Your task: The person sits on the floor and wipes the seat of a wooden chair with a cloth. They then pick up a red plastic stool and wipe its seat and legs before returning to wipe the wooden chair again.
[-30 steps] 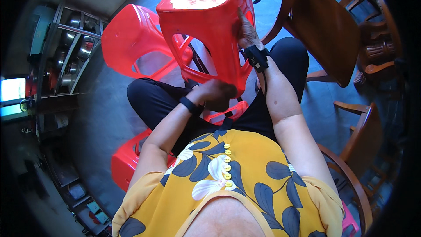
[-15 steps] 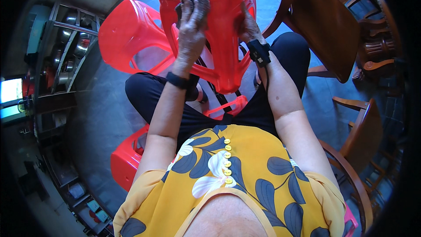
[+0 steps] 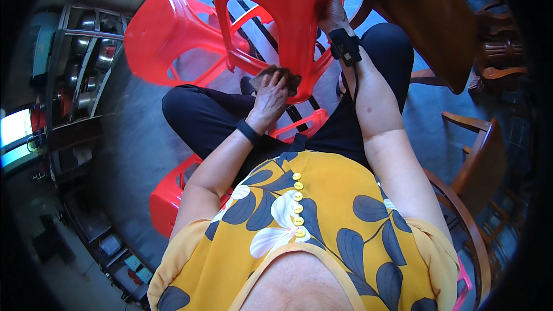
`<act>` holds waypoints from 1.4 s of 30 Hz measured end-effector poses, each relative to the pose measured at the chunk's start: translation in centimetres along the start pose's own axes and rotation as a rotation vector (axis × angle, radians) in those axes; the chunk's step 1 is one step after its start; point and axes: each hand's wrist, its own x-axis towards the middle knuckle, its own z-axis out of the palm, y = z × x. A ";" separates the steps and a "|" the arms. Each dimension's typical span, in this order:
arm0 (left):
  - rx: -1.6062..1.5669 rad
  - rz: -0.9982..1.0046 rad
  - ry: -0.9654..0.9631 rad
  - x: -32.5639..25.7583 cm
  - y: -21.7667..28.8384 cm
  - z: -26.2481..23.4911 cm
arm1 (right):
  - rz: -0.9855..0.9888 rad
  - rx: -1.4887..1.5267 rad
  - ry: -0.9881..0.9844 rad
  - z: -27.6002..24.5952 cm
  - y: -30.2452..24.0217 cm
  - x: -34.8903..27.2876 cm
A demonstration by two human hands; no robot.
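A red plastic stool (image 3: pixel 291 20) stands upright between my knees, with its seat cut off by the upper edge of the view. My left hand (image 3: pixel 271 99) presses a crumpled grey-brown rag (image 3: pixel 292 82) against the low part of the stool's near leg, by the crossbar. The fingers lie bent over the rag. Higher up, my right hand (image 3: pixel 334 16) grips the right side of the stool. Its fingertips are partly hidden in shadow against the red plastic.
Another red stool (image 3: pixel 167 37) lies tipped at the left. More red plastic stools show by my left elbow (image 3: pixel 167 198) and between my feet (image 3: pixel 308 124). Wooden chairs (image 3: pixel 426 23) line the right side. A metal rack (image 3: pixel 95 31) with pots stands far left.
My left hand has moved down with the rag from the stool's seat rim to its lower leg. The stool sits higher in view. My right hand keeps its hold on the side.
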 end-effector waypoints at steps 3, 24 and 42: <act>-0.142 0.069 -0.013 1.0 -0.1 3.3 | 0.010 -0.069 -0.005 0.5 0.1 0.1; -0.398 -0.159 0.715 9.4 0.6 -15.0 | 0.059 0.012 -0.072 3.0 -1.9 -2.9; -0.651 -0.387 0.839 17.3 -17.3 -10.5 | -0.032 0.014 0.070 1.2 -2.3 -1.9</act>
